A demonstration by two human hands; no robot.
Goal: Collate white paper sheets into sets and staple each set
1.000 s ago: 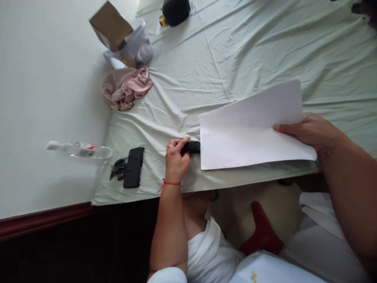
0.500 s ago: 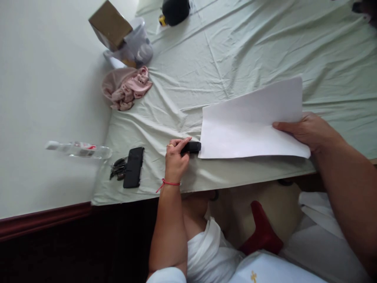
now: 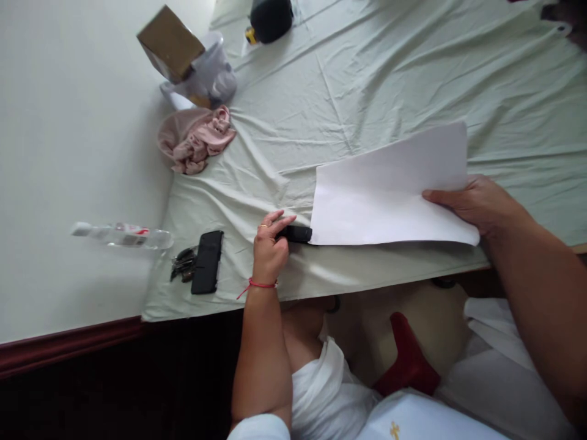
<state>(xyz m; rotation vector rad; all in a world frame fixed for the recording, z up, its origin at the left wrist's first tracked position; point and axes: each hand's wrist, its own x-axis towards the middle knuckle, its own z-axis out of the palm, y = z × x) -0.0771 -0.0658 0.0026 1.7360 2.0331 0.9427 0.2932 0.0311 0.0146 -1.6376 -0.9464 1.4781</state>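
Note:
A white paper sheet (image 3: 380,195) lies over the green cloth, its right part raised. My right hand (image 3: 477,205) grips its right edge, thumb on top and fingers hidden beneath. At the sheet's lower left corner is a small black stapler-like device (image 3: 299,233). My left hand (image 3: 271,241), with a ring and a red wrist string, is closed around the device's left end, and some of its fingers are stretched above it. The device's right end touches the paper's edge.
On the cloth-covered surface (image 3: 257,183) lie a black phone (image 3: 207,261), keys (image 3: 184,264), a clear bottle (image 3: 131,235) and a pink cloth (image 3: 197,139). Behind them are a plastic basket (image 3: 222,76) with a cardboard box (image 3: 170,43), a black item (image 3: 271,19) and a yellow item (image 3: 250,35).
My left hand has shifted slightly left, its fingers more spread over the black device. The device sits slightly lower and to the left. My right hand still holds the paper.

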